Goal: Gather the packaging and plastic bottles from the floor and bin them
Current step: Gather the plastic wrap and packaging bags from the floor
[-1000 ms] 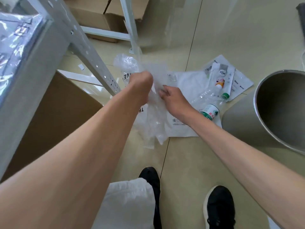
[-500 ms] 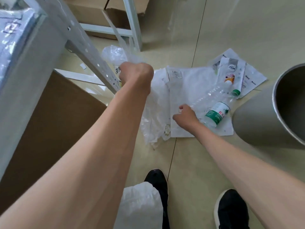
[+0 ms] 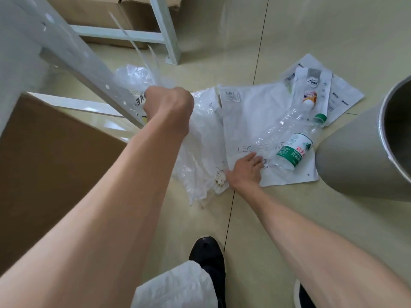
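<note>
My left hand (image 3: pixel 169 105) is clenched around a bunch of clear plastic bags (image 3: pixel 200 152) that hang down from it to the floor. My right hand (image 3: pixel 243 172) rests with fingers spread on the near left corner of a flat white packaging bag (image 3: pixel 246 116) printed with grey letters. On that bag lie two plastic bottles: a clear one with a white cap (image 3: pixel 280 123) and one with a green label and green cap (image 3: pixel 293 150). More white packets (image 3: pixel 340 96) lie behind them. The grey bin (image 3: pixel 355 156) stands at the right, its open mouth tilted toward me.
A white metal shelf frame (image 3: pixel 73 54) slants across the upper left, with a brown cardboard box (image 3: pixel 44 163) under it and more boxes (image 3: pixel 97 16) behind. My black shoes (image 3: pixel 206 256) stand on the beige tiled floor below my arms.
My right hand has moved down from the clear bags to the near corner of the white packaging bag and spread its fingers. My left hand keeps its grip on the clear bags.
</note>
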